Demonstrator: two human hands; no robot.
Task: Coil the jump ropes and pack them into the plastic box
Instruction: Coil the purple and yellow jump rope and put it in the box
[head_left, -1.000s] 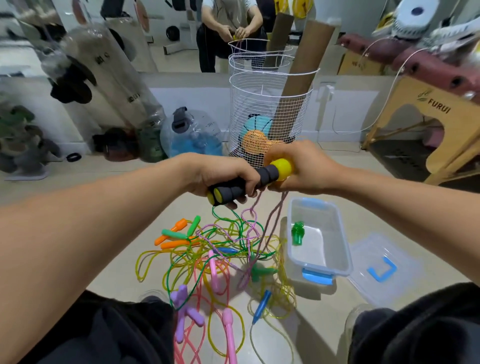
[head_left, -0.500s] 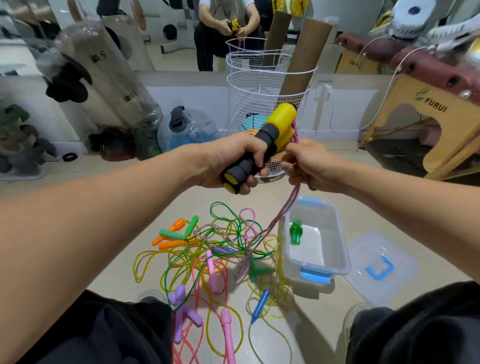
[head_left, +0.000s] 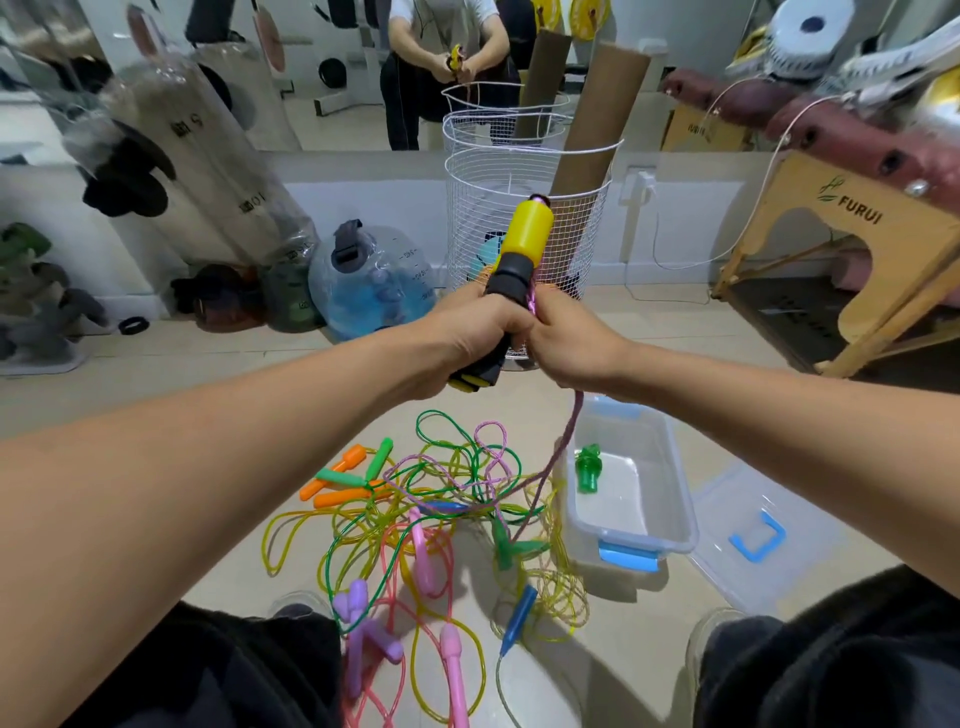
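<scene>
Jump ropes (head_left: 415, 525) lie in a loose tangle on the floor (head_left: 156, 374) between the person's knees, yellow, green, pink and lilac cords crossing one another, with orange (head_left: 340, 470), green, pink (head_left: 453, 670), purple (head_left: 363, 623) and blue (head_left: 519, 613) handles scattered among them. Held up above the pile is a yellow-and-black handle (head_left: 522, 244), tilted with its yellow end up and to the right; the left hand (head_left: 478, 338) is wrapped around its black lower part. The right hand (head_left: 566, 345) is just beside it, touching, fingers curled around the purple braided rope (head_left: 558, 452) that comes over the top of the handle, runs down its right side and drops from under the right hand to the tangle on the floor. Right of the pile stands the clear plastic box (head_left: 675, 499) with blue latches, open, with a small green object (head_left: 588, 467) inside at its far left; I cannot tell what that object is. The box's clear lid (head_left: 769, 540) with a blue handle lies flat on the floor just to the right of it. Farther off, against the wall, stand a white wire basket (head_left: 524, 208) holding cardboard tubes, a blue water jug (head_left: 374, 280) to its left, and a wooden stool (head_left: 852, 249) marked FURUI on the right
</scene>
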